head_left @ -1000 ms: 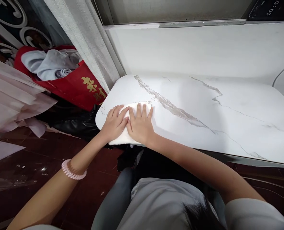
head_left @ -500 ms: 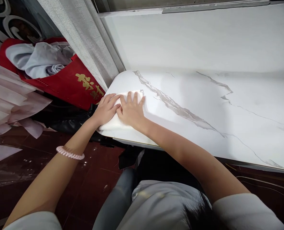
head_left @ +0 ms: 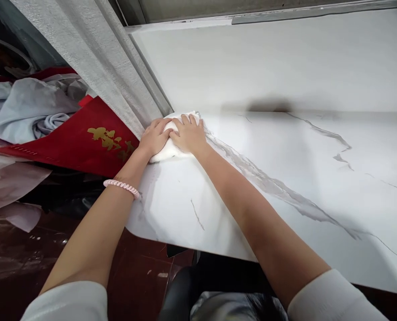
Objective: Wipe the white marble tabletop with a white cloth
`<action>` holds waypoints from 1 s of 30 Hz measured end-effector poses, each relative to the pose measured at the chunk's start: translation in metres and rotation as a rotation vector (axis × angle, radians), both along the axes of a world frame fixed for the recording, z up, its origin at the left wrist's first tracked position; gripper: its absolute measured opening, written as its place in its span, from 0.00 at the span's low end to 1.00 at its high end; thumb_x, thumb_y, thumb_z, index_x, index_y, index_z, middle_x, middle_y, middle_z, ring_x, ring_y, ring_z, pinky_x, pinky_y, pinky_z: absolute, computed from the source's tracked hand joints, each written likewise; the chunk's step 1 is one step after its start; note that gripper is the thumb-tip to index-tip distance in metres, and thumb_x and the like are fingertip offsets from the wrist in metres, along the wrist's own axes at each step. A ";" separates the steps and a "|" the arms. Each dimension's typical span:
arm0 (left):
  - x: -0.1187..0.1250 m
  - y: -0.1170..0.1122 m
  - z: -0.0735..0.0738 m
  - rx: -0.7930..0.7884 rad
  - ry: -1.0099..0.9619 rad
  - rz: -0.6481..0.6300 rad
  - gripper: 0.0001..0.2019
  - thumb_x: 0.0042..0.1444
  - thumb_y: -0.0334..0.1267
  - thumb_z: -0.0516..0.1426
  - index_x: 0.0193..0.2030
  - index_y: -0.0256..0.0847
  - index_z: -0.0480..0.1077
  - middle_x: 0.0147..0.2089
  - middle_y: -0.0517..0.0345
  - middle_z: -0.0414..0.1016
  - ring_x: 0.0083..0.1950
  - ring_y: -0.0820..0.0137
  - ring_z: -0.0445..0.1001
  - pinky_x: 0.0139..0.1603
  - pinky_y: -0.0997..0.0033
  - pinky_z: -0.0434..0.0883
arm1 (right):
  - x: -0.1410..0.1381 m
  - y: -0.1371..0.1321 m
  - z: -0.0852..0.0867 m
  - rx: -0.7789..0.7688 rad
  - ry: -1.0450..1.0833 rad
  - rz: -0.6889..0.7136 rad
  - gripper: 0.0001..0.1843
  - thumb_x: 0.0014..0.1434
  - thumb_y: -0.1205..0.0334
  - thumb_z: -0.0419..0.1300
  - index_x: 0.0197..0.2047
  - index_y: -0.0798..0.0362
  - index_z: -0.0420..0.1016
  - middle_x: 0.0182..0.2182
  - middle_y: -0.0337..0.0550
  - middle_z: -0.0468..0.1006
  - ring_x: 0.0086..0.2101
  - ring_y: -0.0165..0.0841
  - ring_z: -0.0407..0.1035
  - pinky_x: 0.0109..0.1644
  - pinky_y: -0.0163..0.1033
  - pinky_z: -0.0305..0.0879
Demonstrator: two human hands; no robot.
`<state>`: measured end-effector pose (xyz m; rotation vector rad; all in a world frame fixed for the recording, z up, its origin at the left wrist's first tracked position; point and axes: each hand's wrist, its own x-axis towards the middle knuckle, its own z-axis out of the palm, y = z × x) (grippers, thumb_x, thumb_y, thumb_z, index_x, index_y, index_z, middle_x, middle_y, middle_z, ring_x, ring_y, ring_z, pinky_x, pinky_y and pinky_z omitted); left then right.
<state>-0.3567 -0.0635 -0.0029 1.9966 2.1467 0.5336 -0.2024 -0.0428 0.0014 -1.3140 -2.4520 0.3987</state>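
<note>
White cloth (head_left: 169,150) under both grips (head_left: 189,136)

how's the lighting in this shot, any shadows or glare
head view: soft shadows lie on the white table, with a dark patch, probably a shadow too, where it meets the wall; head view: small glints show on the dark red floor; head view: the white cloth has little contrast against the pale tabletop

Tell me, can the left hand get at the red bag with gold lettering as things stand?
Probably yes: the red bag appears just beyond the left end of the grey-veined white table, its front mostly uncovered. The left hand would first have to leave the white cloth.
</note>
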 end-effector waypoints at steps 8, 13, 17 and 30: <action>0.000 0.043 -0.003 -0.013 0.022 0.069 0.26 0.66 0.48 0.45 0.70 0.55 0.61 0.71 0.53 0.62 0.71 0.47 0.61 0.71 0.38 0.56 | -0.003 0.040 0.001 0.023 -0.025 -0.022 0.28 0.70 0.57 0.43 0.70 0.50 0.61 0.71 0.48 0.58 0.70 0.47 0.47 0.72 0.63 0.41; 0.007 0.061 -0.004 -0.004 0.050 0.066 0.26 0.66 0.48 0.44 0.69 0.54 0.62 0.71 0.52 0.63 0.71 0.46 0.61 0.70 0.37 0.57 | 0.004 0.056 0.001 0.020 -0.020 -0.025 0.28 0.70 0.56 0.43 0.69 0.50 0.62 0.71 0.48 0.59 0.70 0.47 0.47 0.72 0.63 0.41; 0.015 0.065 -0.003 -0.022 0.065 0.087 0.27 0.66 0.48 0.44 0.70 0.53 0.62 0.71 0.51 0.62 0.69 0.43 0.63 0.68 0.36 0.58 | 0.010 0.061 0.000 0.016 0.025 -0.013 0.27 0.70 0.56 0.45 0.69 0.50 0.64 0.69 0.48 0.62 0.69 0.47 0.50 0.72 0.61 0.43; 0.080 -0.018 0.004 -0.040 0.120 0.039 0.28 0.68 0.47 0.41 0.73 0.46 0.58 0.76 0.46 0.55 0.75 0.43 0.53 0.72 0.33 0.47 | 0.064 -0.013 -0.002 0.056 -0.057 -0.052 0.30 0.70 0.58 0.45 0.73 0.53 0.60 0.73 0.52 0.55 0.71 0.49 0.46 0.73 0.62 0.38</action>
